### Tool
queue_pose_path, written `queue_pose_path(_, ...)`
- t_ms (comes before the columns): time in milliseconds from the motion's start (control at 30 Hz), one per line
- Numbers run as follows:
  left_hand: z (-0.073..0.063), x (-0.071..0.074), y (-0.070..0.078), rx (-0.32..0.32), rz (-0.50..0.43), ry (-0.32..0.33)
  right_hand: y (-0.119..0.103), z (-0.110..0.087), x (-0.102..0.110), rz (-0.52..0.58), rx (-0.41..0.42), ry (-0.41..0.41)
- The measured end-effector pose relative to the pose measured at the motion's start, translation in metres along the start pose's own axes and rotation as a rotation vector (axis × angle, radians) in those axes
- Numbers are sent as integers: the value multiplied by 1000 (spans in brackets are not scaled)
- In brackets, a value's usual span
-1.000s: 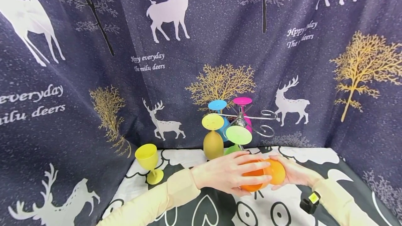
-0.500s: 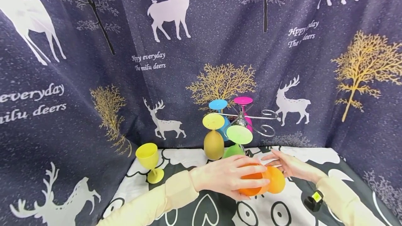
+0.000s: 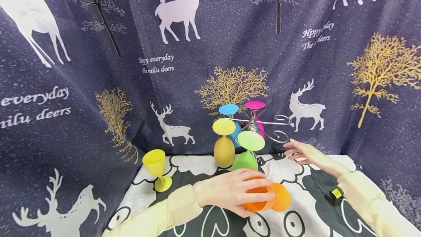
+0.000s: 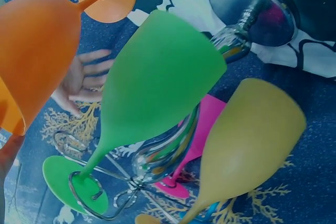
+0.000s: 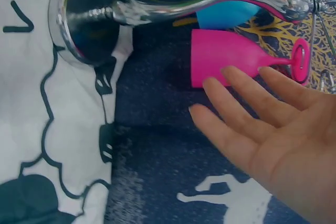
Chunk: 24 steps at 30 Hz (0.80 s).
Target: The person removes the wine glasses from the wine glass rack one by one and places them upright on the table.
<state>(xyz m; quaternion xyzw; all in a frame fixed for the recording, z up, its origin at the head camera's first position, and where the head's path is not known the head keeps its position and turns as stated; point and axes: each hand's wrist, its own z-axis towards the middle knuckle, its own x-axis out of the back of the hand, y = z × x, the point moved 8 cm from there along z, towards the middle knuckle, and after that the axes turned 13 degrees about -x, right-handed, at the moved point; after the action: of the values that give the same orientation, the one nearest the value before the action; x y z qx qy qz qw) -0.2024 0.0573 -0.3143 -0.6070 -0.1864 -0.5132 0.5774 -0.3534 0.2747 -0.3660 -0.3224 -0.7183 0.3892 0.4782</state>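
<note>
My left hand (image 3: 231, 193) grips an orange goblet (image 3: 282, 197) around its bowl, tilted on its side with the foot pointing right. In the left wrist view the orange goblet (image 4: 39, 51) fills the upper left. Held away from everything, my right hand (image 3: 310, 156) has its fingers spread loosely beside the rack's right hooks. A silver metal rack (image 5: 210, 8) stands between several upside-down goblets: green (image 3: 246, 162), dull yellow (image 3: 224, 151), blue (image 3: 228, 109) and pink (image 5: 226, 59). Their feet sit up at the hooks.
An upright yellow goblet (image 3: 154, 164) stands at the left of the table. Black and white cartoon cloth (image 3: 296, 202) covers the tabletop. Dark blue curtains (image 3: 210, 46) with deer and trees rise behind and at both sides. Curled hooks stick out from the rack toward the right.
My right hand has let go of the orange goblet and moved up and right toward the rack's hooks. My left hand has lowered the orange goblet slightly toward me and to the left.
</note>
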Motion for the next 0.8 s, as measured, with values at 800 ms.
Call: queue_pose_path(800, -44, -11, 24, 92, -94, -17, -68, -8, 37, -383, 138, 435)
